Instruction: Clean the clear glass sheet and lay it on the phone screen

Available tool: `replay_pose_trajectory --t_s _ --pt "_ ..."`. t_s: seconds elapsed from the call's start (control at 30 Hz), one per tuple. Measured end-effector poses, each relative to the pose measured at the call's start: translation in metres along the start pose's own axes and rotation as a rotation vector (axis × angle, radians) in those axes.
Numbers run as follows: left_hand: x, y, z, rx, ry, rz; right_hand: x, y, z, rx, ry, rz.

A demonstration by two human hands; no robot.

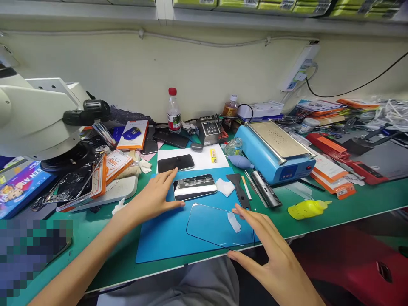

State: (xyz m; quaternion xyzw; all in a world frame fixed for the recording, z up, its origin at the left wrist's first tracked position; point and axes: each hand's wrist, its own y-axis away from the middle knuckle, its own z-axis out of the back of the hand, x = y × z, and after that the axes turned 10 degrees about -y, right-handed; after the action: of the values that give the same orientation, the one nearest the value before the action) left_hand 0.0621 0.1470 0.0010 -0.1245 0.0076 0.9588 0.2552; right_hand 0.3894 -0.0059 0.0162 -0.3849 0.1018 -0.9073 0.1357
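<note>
- Glass screen protector (pixel 213 225) lies flat on blue mat (pixel 159 238), in front of phone (pixel 194 186); alignment step judged in hand
- Left hand (pixel 153 197) spread flat, empty, left of phone; right hand (pixel 270 250) wide, empty, at protector's right edge
- Next move calls for edge-only grip

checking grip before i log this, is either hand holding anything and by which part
Nothing is gripped. The left hand lies flat on the blue mat beside the phone; the right hand, open, touches the glass sheet at its right edge.

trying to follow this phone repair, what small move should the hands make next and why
Probably close the right hand on the clear glass screen panel by its edges. It lies flat on the blue mat, the open hand sits at its right end, and the left hand rests by the silver phone frame.
</note>
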Motion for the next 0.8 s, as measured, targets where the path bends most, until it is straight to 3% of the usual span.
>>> replay_pose_trajectory --t_s 0.17,0.4,0.6,0.8 --pt "-0.013 -0.006 -0.009 -0.061 -0.036 -0.07 -0.008 0.009 0.005 -0.025 0.008 0.018" --pt "-0.01 -0.001 0.003 -0.077 0.056 -0.122 -0.016 0.004 0.006 -0.032 -0.038 0.042" --pt "0.002 0.053 0.013 -0.044 0.183 -0.035 -0.03 0.005 0.009 -0.019 -0.119 0.003" --pt "0.009 0.101 0.002 -0.015 0.299 0.082 -0.046 -0.003 0.013 -0.075 -0.214 -0.079"
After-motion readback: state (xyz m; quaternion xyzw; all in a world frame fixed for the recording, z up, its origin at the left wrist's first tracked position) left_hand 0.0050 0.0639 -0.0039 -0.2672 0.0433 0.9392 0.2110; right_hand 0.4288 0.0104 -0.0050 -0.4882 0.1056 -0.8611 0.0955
